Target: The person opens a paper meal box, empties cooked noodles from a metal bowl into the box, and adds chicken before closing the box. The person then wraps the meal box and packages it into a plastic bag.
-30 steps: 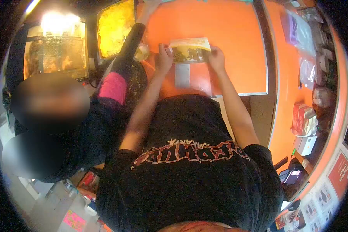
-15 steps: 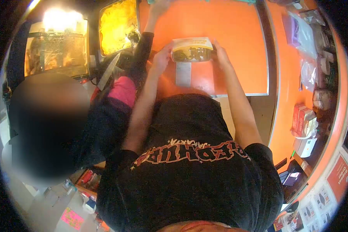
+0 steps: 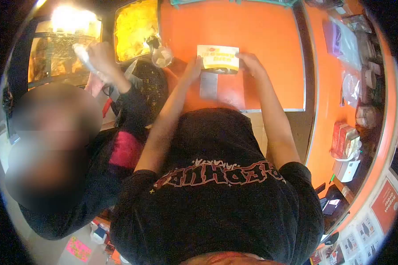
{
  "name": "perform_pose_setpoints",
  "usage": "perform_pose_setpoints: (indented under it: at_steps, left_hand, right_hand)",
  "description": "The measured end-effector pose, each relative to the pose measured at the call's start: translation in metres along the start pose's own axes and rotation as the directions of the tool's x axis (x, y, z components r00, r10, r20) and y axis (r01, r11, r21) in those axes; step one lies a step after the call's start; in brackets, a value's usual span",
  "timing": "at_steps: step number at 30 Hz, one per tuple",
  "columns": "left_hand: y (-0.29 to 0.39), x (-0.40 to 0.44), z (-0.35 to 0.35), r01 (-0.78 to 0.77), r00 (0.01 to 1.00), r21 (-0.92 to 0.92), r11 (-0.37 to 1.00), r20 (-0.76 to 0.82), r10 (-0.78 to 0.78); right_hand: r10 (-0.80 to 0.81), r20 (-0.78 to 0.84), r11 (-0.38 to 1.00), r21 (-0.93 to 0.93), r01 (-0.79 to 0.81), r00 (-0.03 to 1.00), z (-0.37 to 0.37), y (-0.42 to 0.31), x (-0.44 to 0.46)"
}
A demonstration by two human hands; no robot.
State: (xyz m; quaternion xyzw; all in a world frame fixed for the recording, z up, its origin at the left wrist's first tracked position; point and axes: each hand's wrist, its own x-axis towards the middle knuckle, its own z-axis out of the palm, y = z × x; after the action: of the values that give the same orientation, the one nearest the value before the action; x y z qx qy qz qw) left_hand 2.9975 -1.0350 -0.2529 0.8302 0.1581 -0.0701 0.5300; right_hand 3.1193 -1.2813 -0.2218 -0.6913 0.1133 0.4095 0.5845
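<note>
The left hand (image 3: 193, 70) and right hand (image 3: 250, 64) clamp opposite ends of a rectangular, white-and-yellow printed package (image 3: 218, 58) over the flat orange surface (image 3: 269, 33), presumably to support it evenly.

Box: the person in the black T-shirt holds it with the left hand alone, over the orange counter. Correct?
Not quite: both hands hold it. The head view shows the left hand at one end of the box and the right hand at the other. It is over the orange counter, as you say.
</note>
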Motion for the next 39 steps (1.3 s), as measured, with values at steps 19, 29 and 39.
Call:
perform_pose_setpoints:
  at_steps: [19,29,39]
  left_hand:
    - [-0.023,0.004,-0.017,-0.203,0.976,-0.091,0.975,-0.099,0.194]
    - [0.065,0.003,-0.032,-0.305,0.879,0.761,0.573,-0.007,0.477]
    - [0.056,0.012,-0.04,-0.247,0.712,0.678,0.692,-0.357,0.604]
  right_hand:
    - [-0.234,-0.029,0.953,0.191,0.236,0.972,0.01,0.019,-0.025]
    - [-0.487,0.118,0.865,-0.072,0.497,0.865,-0.013,0.0,-0.04]
    - [-0.695,-0.128,0.499,-0.795,0.346,0.708,0.007,0.006,-0.026]
